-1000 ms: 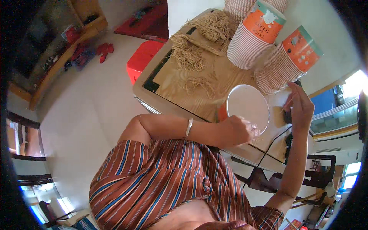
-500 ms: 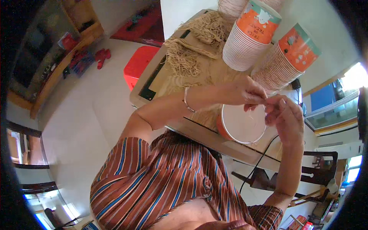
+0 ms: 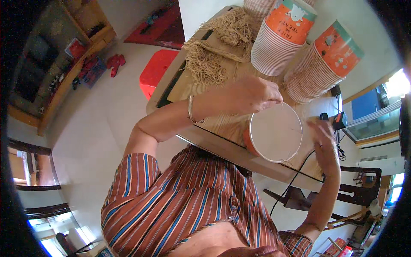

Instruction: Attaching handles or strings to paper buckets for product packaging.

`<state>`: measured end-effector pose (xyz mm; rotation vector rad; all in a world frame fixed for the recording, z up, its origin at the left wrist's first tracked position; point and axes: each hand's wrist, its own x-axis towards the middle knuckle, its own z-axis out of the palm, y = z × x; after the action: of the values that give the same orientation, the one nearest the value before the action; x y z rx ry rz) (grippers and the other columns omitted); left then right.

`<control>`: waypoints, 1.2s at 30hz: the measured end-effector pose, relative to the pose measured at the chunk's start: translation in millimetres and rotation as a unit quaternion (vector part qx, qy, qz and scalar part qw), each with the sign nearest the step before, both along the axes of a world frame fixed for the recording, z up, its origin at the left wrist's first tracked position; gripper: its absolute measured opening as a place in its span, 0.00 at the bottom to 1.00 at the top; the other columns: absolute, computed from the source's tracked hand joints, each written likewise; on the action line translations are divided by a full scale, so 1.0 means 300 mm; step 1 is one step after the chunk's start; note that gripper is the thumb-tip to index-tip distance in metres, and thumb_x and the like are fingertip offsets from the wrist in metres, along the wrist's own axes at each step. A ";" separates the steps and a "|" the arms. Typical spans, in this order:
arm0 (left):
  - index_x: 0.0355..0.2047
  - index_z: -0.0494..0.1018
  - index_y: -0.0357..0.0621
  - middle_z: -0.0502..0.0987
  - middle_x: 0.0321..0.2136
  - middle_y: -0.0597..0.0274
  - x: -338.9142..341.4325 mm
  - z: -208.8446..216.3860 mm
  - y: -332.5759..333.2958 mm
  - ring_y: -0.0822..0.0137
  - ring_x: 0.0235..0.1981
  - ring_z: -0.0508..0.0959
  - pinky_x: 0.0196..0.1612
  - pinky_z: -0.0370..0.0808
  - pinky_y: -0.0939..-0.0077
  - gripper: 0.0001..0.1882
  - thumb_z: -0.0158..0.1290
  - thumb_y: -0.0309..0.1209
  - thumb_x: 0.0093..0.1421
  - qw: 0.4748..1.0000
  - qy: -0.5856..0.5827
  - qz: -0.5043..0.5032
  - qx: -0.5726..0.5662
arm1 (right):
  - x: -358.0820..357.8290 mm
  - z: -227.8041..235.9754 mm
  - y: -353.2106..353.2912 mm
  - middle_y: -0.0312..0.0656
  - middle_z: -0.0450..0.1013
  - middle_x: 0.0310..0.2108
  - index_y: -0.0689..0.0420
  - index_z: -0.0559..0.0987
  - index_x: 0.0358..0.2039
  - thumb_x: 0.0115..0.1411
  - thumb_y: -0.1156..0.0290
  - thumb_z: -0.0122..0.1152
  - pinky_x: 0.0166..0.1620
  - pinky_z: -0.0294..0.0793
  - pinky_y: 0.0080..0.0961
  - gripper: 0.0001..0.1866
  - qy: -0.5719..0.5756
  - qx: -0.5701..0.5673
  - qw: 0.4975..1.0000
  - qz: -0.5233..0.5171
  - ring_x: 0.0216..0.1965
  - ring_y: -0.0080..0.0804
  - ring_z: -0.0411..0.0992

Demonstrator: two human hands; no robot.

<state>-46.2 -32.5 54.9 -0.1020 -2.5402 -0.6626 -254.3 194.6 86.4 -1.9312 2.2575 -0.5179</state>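
Note:
A round paper bucket (image 3: 274, 136), white inside and orange outside, stands tilted on the table with its mouth toward me. At its far left rim my left hand (image 3: 259, 96) is closed, fingertips pinching a thin piece of twine. A fine strand crosses the bucket's mouth, and a small tuft of twine (image 3: 286, 161) shows at the near rim. To the right of the bucket, apart from it, my right hand (image 3: 325, 141) is slightly blurred, with fingers stretched apart and nothing visible in them.
Bundles of tan twine (image 3: 205, 64) lie on the wooden table (image 3: 227, 128) at the far left. Tall stacks of orange and white paper buckets (image 3: 278, 47) stand behind. A black cable (image 3: 295, 173) crosses the right side. A red stool (image 3: 156, 70) is left of the table.
My hands were together above the bucket's right side. They have parted: the left moved leftward to the rim with the twine, the right moved right and down.

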 end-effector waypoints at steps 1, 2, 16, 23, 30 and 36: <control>0.37 0.77 0.41 0.75 0.32 0.54 -0.003 0.012 0.013 0.59 0.34 0.78 0.38 0.76 0.69 0.09 0.52 0.28 0.56 1.000 0.000 -0.001 0.000 | -0.008 0.002 -0.017 0.46 0.68 0.46 0.57 0.75 0.48 0.53 0.85 0.47 0.50 0.68 0.27 0.22 -0.019 -0.064 0.998 0.006 0.48 0.38 0.68; 0.35 0.77 0.41 0.75 0.32 0.55 -0.007 0.028 0.026 0.59 0.34 0.79 0.37 0.76 0.68 0.08 0.51 0.28 0.55 0.997 -0.010 0.016 -0.071 | -0.015 0.020 -0.039 0.45 0.69 0.45 0.57 0.75 0.48 0.52 0.86 0.47 0.49 0.68 0.27 0.23 -0.040 -0.127 0.991 0.011 0.45 0.38 0.68; 0.27 0.74 0.42 0.73 0.28 0.59 -0.003 -0.001 0.072 0.63 0.30 0.77 0.33 0.76 0.67 0.06 0.52 0.30 0.51 0.966 0.025 0.104 -0.236 | 0.205 -0.102 -0.276 0.41 0.74 0.31 0.56 0.61 0.58 0.61 0.78 0.53 0.31 0.76 0.20 0.24 -0.509 -0.045 0.859 -0.009 0.26 0.25 0.73; 0.27 0.73 0.39 0.72 0.26 0.55 -0.002 -0.020 0.023 0.57 0.29 0.76 0.32 0.75 0.66 0.08 0.53 0.31 0.54 0.993 -0.007 0.063 -0.102 | 0.202 -0.102 -0.248 0.36 0.70 0.20 0.58 0.75 0.35 0.59 0.74 0.59 0.30 0.70 0.18 0.04 -0.264 -0.100 0.958 -0.056 0.24 0.17 0.68; 0.33 0.77 0.38 0.75 0.28 0.55 -0.005 -0.007 -0.004 0.54 0.31 0.77 0.34 0.73 0.65 0.08 0.54 0.31 0.58 0.996 -0.039 -0.022 0.076 | 0.201 -0.109 -0.225 0.32 0.72 0.24 0.60 0.79 0.34 0.60 0.74 0.60 0.29 0.68 0.15 0.04 -0.330 -0.076 0.939 -0.067 0.25 0.13 0.66; 0.31 0.76 0.38 0.78 0.27 0.51 -0.009 -0.013 0.000 0.56 0.29 0.78 0.34 0.73 0.63 0.10 0.51 0.32 0.61 0.970 -0.021 0.049 0.237 | 0.195 -0.095 -0.224 0.28 0.72 0.26 0.61 0.80 0.35 0.60 0.75 0.60 0.32 0.67 0.13 0.04 -0.454 -0.074 0.879 -0.127 0.28 0.13 0.66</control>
<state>-48.9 -32.4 51.0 0.2042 -2.3330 -1.2176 -195.9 127.3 57.8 -1.0320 1.8247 -1.3225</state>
